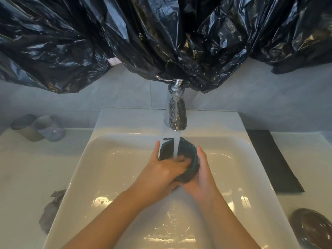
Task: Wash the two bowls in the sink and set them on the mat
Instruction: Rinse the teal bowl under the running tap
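Observation:
A dark green bowl (186,151) is held over the white sink (111,159) under the running tap (177,114). Water streams into it. My right hand (203,175) cups the bowl from the right and below, fingers wrapped round its wall. My left hand (161,169) reaches into the bowl, its fingers inside on the wet surface and its thumb up along the left rim. A black mat (273,162) lies on the counter right of the sink. Another dark bowl (312,229) sits at the lower right on the counter.
Two cups (38,127) lie tipped at the back left of the counter. A grey cloth (52,211) lies crumpled by the sink's left edge. Black plastic sheeting (161,36) hangs over the wall above the tap.

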